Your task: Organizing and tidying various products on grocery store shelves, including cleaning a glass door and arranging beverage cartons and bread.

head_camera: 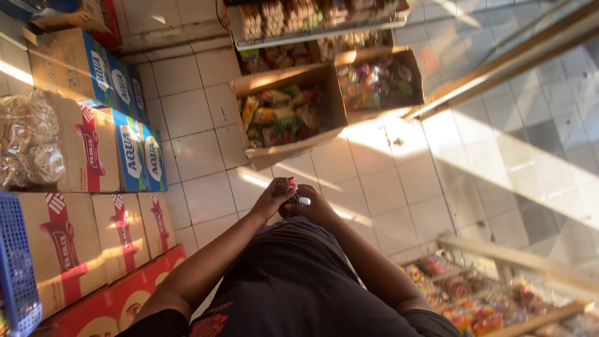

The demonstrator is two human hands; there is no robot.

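Note:
Both my hands meet in front of my body, low in the middle of the head view. My left hand (272,198) curls its fingers around a small dark red packet (285,185). My right hand (316,208) presses against the same packet from the right, and a small shiny bit (304,201) shows between the two hands. Which hand bears the packet's weight is hard to tell. My dark shirt (293,281) fills the bottom of the view.
Two open cardboard boxes of colourful snack packets (284,115) (374,81) stand on the white tiled floor ahead. Stacked cartons (93,156) line the left, beside a blue basket (15,262). A rack of snacks (474,299) sits at lower right, shelves (312,25) at top.

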